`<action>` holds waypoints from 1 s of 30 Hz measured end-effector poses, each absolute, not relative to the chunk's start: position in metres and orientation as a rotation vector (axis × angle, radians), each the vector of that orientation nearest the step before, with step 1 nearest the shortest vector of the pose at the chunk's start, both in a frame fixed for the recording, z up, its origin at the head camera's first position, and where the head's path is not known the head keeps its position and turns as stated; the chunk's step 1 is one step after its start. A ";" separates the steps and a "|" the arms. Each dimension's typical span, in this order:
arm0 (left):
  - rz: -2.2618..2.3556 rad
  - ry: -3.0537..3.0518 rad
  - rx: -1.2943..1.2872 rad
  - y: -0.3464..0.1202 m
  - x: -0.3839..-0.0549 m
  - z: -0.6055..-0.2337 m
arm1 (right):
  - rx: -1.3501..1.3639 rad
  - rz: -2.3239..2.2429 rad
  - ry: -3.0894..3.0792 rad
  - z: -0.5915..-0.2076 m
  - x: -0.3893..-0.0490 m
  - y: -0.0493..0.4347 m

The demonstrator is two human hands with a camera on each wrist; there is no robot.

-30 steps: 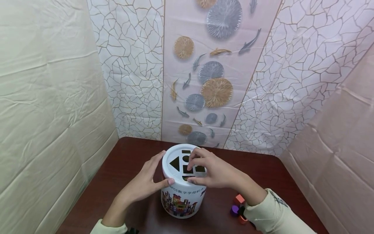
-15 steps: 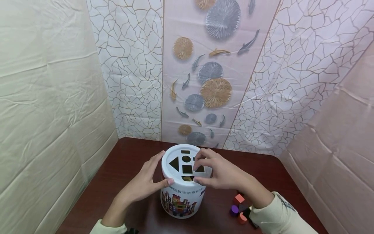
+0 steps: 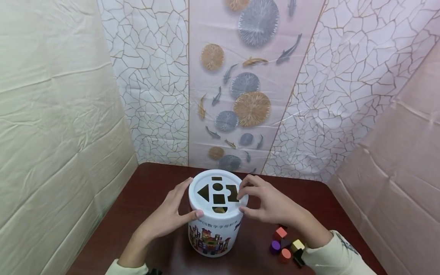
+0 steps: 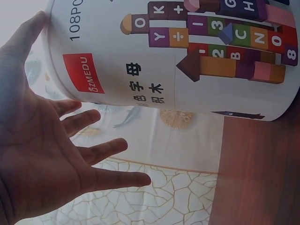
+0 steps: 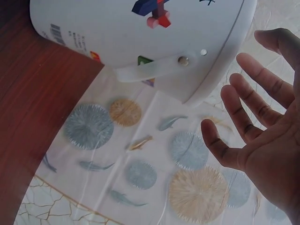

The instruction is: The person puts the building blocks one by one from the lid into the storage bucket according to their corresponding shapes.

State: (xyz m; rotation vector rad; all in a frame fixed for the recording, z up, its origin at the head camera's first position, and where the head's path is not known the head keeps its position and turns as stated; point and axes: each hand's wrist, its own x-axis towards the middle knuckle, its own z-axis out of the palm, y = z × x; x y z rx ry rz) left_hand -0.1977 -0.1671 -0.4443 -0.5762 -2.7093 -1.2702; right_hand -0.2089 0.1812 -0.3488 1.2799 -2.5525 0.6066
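Bucket (image 3: 214,238), white and printed, stands upright on the counter (image 3: 154,183) between the hands. Its long axis runs vertically, with the lid (image 3: 228,179) facing up and the lettered, town-picture side toward the person. In the lid, the triangular hole points to the person's left, the notched hole lies to the right, and a half-round one sits at the near edge.

The left hand (image 3: 173,210) is spread wide, thumb and fingertips at the lid's left rim. The right hand (image 3: 264,202) has its thumb and loosely bent fingers apart at the right rim; whether they touch it, I cannot tell.

Only the head view shows the holes, along with the loose blocks lying right of the bucket: a red block (image 3: 280,233), a purple block (image 3: 275,247), an orange block (image 3: 285,255), a yellow block (image 3: 297,245) and a black block (image 3: 299,258).

The left wrist view adds a red label (image 4: 83,73); the right wrist view adds a strap handle (image 5: 152,70) and a barcode (image 5: 56,34). Both wrist views show the bucket sideways.
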 end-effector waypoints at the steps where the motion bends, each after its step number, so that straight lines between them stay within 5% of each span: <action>1: -1.272 -2.711 -0.575 -0.167 -0.197 -0.444 | 1.279 0.604 -2.542 -0.350 -0.210 0.184; 30: -1.272 -2.709 -0.577 -0.166 -0.197 -0.446 | 1.034 0.563 -2.569 -0.376 -0.213 0.244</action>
